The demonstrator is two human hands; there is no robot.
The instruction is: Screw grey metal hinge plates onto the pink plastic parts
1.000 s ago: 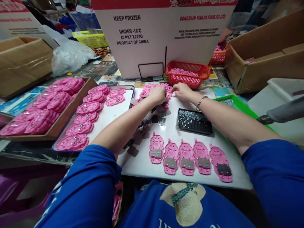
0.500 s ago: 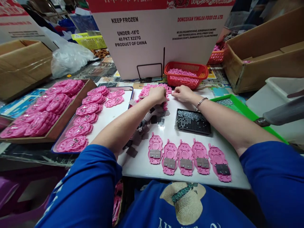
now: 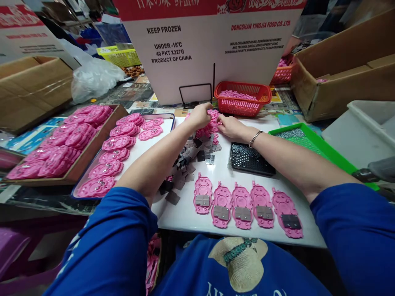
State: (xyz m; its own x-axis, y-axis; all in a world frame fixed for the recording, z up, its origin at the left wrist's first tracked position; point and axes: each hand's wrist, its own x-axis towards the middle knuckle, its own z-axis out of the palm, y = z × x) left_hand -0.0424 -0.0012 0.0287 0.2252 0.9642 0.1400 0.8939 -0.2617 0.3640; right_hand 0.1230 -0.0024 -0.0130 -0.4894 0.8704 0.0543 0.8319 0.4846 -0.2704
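Observation:
Both hands are at a heap of small pink plastic parts (image 3: 212,122) at the back of the white work surface. My left hand (image 3: 201,116) is over the heap's left side, fingers curled down; what they pinch, if anything, is hidden. At the right edge, my right hand (image 3: 231,126) has its fingers bent together against the pink parts, and its fingertips are too small to make out. Loose grey and black metal plates (image 3: 188,158) lie scattered below the left hand. Nearer me is a row of several pink plastic casings (image 3: 242,201), each with a metal plate screwed on.
A black tray of screws (image 3: 251,158) sits below my right wrist, beside a green tray (image 3: 321,150). Behind the heap stands a red basket (image 3: 242,107) of pink parts. Left are a tray (image 3: 145,152) and a cardboard box (image 3: 119,112) with pink casings. A power screwdriver (image 3: 370,172) hangs right.
My left hand has moved slightly back and left over the pink heap. My right hand has shifted left and down onto the heap's edge. The screwdriver at right has swung lower.

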